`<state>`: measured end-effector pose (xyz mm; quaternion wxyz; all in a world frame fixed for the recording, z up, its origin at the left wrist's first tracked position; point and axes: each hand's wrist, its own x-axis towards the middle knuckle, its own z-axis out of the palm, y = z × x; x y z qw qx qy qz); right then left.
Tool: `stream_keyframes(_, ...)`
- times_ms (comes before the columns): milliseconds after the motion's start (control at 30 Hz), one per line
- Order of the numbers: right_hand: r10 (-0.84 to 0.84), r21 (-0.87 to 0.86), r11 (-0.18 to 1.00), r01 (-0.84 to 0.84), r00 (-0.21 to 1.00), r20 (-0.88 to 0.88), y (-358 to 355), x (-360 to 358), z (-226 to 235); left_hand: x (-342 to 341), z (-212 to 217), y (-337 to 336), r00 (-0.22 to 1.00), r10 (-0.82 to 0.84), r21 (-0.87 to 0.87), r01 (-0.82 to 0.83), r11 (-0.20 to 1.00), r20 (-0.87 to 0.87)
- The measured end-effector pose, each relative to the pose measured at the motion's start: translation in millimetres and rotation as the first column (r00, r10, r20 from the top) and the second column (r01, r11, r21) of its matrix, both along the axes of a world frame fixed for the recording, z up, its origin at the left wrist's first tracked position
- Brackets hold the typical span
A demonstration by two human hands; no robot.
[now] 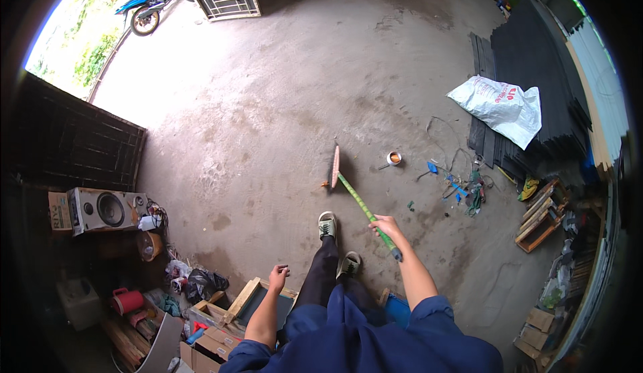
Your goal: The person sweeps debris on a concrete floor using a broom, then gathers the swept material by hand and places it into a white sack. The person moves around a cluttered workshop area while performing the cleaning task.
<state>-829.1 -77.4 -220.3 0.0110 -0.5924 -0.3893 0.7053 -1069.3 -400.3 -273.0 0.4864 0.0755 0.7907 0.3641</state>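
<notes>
My right hand (pixel 385 226) is wrapped round the green banded handle of a broom (pixel 362 205), near its dark upper end. The handle slants away to the left, down to a long pinkish head (pixel 335 166) low over the concrete floor in front of my feet. What lies under the head is hard to make out; a small orange bit (pixel 325 184) shows beside it. My left hand (pixel 279 276) hangs free at my left side, its fingers loosely bent and apart, holding nothing that I can see.
A small tin (pixel 394 158) stands right of the broom head. Further right lie scattered wires and scraps (pixel 462 187), a white sack (pixel 499 108) on dark sheets, and a wooden frame (pixel 540 215). Left are a speaker (pixel 107 210), black bags (pixel 204 284) and boxes (pixel 213 349).
</notes>
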Motion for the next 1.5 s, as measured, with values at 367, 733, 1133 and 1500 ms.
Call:
stream_keyframes(367, -0.220, -0.011, 0.974, 0.225, 0.962, 0.159, 81, 32, 74, -61, -9, 139, 0.979, -0.204, -0.008, 0.204, 0.979, -0.004)
stream_keyframes(733, -0.195, -0.023, 0.981, 0.194, 0.970, -0.145, 125, -91, -28, -71, -2, 170, 0.982, -0.185, -0.040, 0.186, 0.982, 0.028)
stream_keyframes(1133, -0.413, 0.149, 0.909, 0.390, 0.891, 0.189, 111, 132, 5, -42, -8, 184, 0.932, -0.363, -0.105, 0.360, 0.927, -0.011)
stream_keyframes(1500, -0.224, -0.008, 0.974, 0.225, 0.971, 0.083, 20, 244, 74, 66, 2, 192, 0.925, -0.375, -0.071, 0.371, 0.926, -0.062)
